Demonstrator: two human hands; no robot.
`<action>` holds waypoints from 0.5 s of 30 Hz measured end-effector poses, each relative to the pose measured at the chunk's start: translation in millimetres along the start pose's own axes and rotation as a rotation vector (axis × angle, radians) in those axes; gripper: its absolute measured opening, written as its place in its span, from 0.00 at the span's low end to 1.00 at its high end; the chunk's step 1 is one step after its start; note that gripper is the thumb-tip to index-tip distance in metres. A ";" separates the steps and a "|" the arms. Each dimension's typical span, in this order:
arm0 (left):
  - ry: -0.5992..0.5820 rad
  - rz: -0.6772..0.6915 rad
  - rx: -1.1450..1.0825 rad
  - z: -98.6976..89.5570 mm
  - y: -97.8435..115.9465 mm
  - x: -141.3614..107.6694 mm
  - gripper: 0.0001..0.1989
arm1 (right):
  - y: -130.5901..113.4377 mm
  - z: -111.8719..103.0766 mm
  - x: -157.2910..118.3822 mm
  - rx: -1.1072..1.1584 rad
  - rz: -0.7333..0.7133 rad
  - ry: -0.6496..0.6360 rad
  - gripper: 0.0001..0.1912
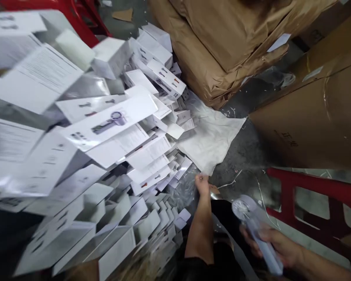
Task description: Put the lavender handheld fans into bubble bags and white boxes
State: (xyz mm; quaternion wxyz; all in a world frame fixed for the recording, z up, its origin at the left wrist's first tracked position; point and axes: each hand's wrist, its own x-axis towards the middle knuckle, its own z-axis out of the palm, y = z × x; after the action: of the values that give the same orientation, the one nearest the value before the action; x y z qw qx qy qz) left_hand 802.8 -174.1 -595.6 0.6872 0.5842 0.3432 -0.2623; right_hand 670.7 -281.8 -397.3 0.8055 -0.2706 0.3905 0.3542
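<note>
My right hand [270, 242], at the lower right, is wrapped round the handle of a pale blue handheld fan [259, 234] with a round head. Nearer the middle, my left hand [202, 184] has its fingers curled together beside crumpled clear plastic [183, 189] and the tip of a white sheet [212, 132]. What it holds, if anything, is too small to make out. White printed boxes [114, 119] are piled over the left half, several with pictures of a fan; those at the lower left have open flaps.
Brown paper-wrapped bundles [210, 50] stand at the top. A large brown carton [310, 113] is on the right, above a red plastic stool [307, 195]. Another red piece of furniture [84, 19] shows at the upper left. Scraps lie on the grey floor [236, 156].
</note>
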 end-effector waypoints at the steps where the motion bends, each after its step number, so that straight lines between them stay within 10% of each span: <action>1: 0.008 0.012 -0.016 -4.9 9.7 -19.3 0.18 | -3.3 6.8 -0.5 0.016 -0.018 0.029 0.16; 6: 0.044 0.091 -0.154 -37.7 80.5 -135.7 0.19 | -13.2 41.7 -18.2 -0.079 -0.079 0.113 0.20; 15: 0.199 0.254 -0.044 -74.7 203.1 -312.2 0.09 | -75.0 131.1 -135.8 -0.244 -0.218 -0.191 0.27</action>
State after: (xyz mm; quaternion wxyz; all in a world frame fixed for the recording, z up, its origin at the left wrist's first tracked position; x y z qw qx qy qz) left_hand 749.3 -76.8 -232.3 0.6899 0.6308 0.3388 -0.1066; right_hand 726.3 -282.4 -201.9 0.8337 -0.3720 0.2348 0.3337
